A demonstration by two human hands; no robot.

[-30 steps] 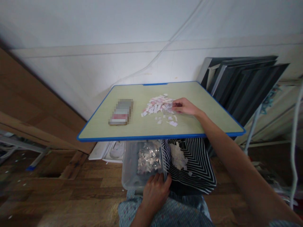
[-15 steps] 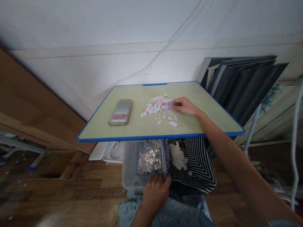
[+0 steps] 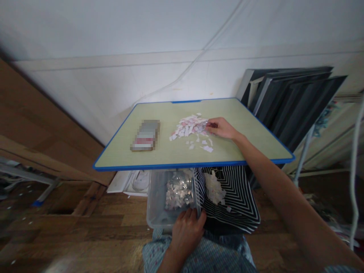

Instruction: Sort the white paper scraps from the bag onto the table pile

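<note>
A heap of small white and pink paper scraps (image 3: 189, 125) lies on the pale green tabletop (image 3: 224, 110) with a blue rim. My right hand (image 3: 222, 128) is at the heap's right edge, its fingers curled together and touching the scraps; what is between the fingertips is hidden. Below the table's front edge, my left hand (image 3: 188, 227) grips the near right rim of a clear plastic bin (image 3: 156, 212). Inside the bin sits a clear bag of small paper pieces (image 3: 178, 195).
A blurred-out phone-shaped object (image 3: 145, 135) lies on the table's left side. Right of the bin stands a black-and-white striped bag (image 3: 239, 193) with paper scraps in it. Dark flat panels (image 3: 295, 94) lean at the right. A brown cardboard sheet (image 3: 42, 117) stands left.
My right hand has shifted very slightly left, into the heap's edge. My left hand stays on the bin's rim.
</note>
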